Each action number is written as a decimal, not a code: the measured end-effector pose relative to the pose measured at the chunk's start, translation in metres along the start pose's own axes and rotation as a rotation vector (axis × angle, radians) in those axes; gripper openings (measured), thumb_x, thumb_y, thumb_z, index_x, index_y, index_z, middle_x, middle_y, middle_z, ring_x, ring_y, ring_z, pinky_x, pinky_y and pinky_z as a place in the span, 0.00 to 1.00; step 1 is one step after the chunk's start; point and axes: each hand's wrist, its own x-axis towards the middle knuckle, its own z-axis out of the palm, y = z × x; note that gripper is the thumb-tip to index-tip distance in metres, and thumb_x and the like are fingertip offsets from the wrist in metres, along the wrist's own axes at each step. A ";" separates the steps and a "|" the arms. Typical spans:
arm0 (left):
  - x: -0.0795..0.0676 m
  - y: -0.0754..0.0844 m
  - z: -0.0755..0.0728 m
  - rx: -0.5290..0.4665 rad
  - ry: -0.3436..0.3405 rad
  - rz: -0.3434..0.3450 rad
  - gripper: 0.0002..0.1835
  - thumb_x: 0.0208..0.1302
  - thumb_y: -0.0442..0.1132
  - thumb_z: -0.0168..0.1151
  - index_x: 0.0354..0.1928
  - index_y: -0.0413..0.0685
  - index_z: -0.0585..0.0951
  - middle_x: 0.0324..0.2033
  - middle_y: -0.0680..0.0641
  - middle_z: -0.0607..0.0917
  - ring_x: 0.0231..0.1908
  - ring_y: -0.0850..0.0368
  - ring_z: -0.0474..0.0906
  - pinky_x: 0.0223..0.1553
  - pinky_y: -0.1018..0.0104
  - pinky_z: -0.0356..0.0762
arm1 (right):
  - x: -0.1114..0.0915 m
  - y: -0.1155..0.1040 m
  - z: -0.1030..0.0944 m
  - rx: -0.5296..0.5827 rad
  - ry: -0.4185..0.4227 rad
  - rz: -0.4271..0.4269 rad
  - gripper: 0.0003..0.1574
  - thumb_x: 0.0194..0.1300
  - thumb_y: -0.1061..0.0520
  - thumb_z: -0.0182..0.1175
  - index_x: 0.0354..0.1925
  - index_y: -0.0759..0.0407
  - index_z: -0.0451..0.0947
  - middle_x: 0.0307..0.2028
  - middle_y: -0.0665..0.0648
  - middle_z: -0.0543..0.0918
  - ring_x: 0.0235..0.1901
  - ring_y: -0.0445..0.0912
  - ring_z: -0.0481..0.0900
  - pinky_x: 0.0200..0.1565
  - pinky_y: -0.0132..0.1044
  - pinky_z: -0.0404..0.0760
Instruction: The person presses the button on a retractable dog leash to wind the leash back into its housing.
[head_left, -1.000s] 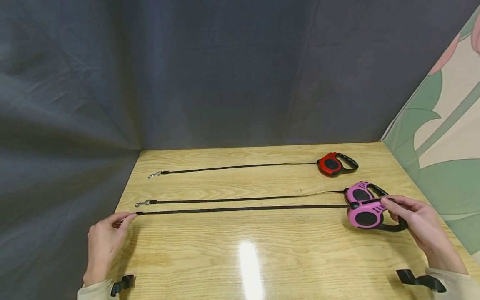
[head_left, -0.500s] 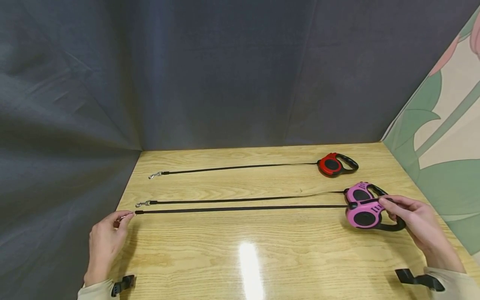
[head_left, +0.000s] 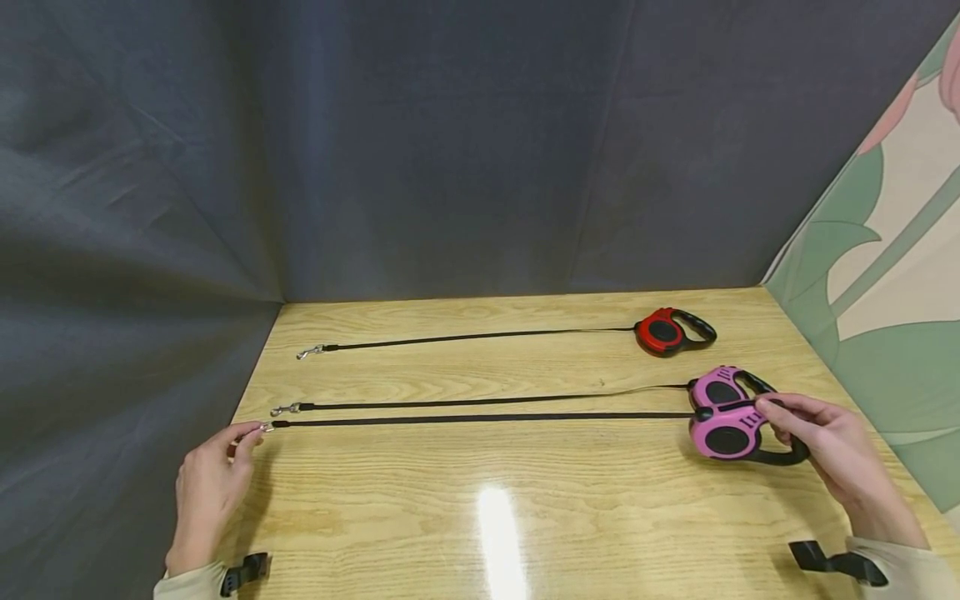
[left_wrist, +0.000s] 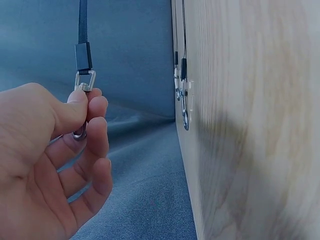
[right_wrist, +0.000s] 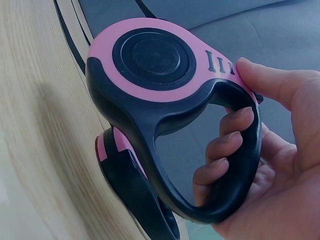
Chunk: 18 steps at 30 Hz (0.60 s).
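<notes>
My right hand (head_left: 832,450) grips the black handle of a pink retractable dog leash (head_left: 726,437), fingers through its loop and thumb on top in the right wrist view. Its black strap (head_left: 480,418) runs taut and straight across to the left. At that end my left hand (head_left: 213,483) pinches the metal snap hook (left_wrist: 82,87) between thumb and forefinger, held off the table in the left wrist view. Directly behind lies a second pink leash (head_left: 712,385), partly covered by the held one, its strap stretched left to its own snap hook (head_left: 285,409).
Farther back a red retractable leash (head_left: 662,332) lies on the wooden table (head_left: 375,517), its strap pulled out left to a snap hook (head_left: 309,352). Dark grey cloth (head_left: 450,167) hangs behind and at the left. A leaf-patterned surface (head_left: 900,375) borders the right side.
The held pink leash has shifted very slightly left at its handle. My left fingers have slid a little off the strap end, so more of the snap hook shows.
</notes>
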 end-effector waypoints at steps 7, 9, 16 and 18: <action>-0.002 0.001 -0.001 -0.002 0.011 0.012 0.11 0.77 0.43 0.66 0.51 0.48 0.91 0.38 0.40 0.93 0.35 0.40 0.88 0.31 0.45 0.76 | 0.000 0.002 0.002 -0.001 -0.009 -0.002 0.20 0.79 0.69 0.57 0.43 0.50 0.92 0.27 0.44 0.81 0.27 0.41 0.74 0.31 0.34 0.69; -0.002 0.001 -0.001 -0.007 0.016 0.013 0.10 0.75 0.44 0.67 0.50 0.50 0.92 0.37 0.40 0.93 0.35 0.41 0.88 0.31 0.46 0.76 | 0.000 0.003 0.003 -0.017 -0.011 0.003 0.20 0.79 0.68 0.57 0.43 0.50 0.92 0.27 0.44 0.81 0.27 0.41 0.73 0.32 0.34 0.68; -0.001 0.000 -0.002 -0.012 0.021 0.002 0.10 0.72 0.46 0.71 0.49 0.52 0.93 0.34 0.41 0.94 0.32 0.45 0.89 0.32 0.45 0.77 | 0.001 0.003 0.004 -0.049 -0.010 0.008 0.19 0.79 0.67 0.57 0.43 0.49 0.91 0.27 0.44 0.79 0.28 0.41 0.72 0.33 0.34 0.67; -0.001 0.001 -0.002 -0.008 0.019 -0.007 0.10 0.72 0.47 0.72 0.48 0.53 0.93 0.34 0.41 0.93 0.32 0.45 0.89 0.32 0.45 0.77 | 0.001 0.003 0.004 -0.045 -0.013 0.004 0.19 0.79 0.67 0.57 0.43 0.49 0.91 0.27 0.44 0.79 0.28 0.41 0.73 0.33 0.34 0.67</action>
